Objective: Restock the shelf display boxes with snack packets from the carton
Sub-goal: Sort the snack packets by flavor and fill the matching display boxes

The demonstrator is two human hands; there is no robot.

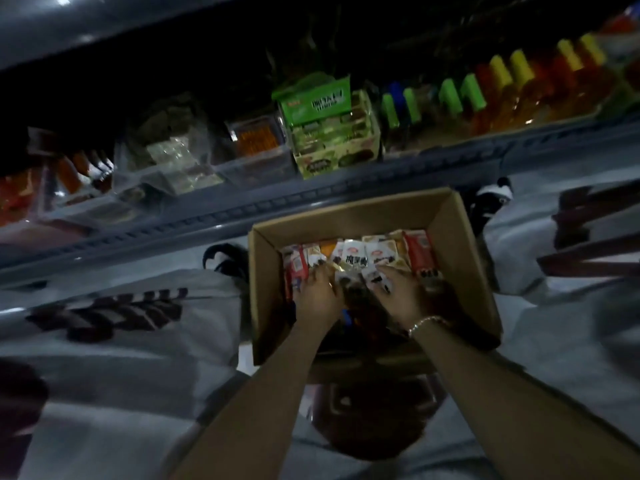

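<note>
An open brown carton (453,244) sits below the shelf edge, holding several red, white and orange snack packets (363,254). Both my hands are inside it. My left hand (317,296) has its fingers curled over packets at the left of the pile. My right hand (401,294), with a bracelet at the wrist, grips white packets near the middle. On the shelf above stands a green and cream display box (332,147) with a green lid flap raised. The picture is dark and blurred.
The grey shelf rail (242,209) runs across above the carton. Clear plastic bins (256,147) with snacks stand left of the green box; bottles with green, yellow and blue caps (485,91) line the right. White sacks (121,323) lie around the carton.
</note>
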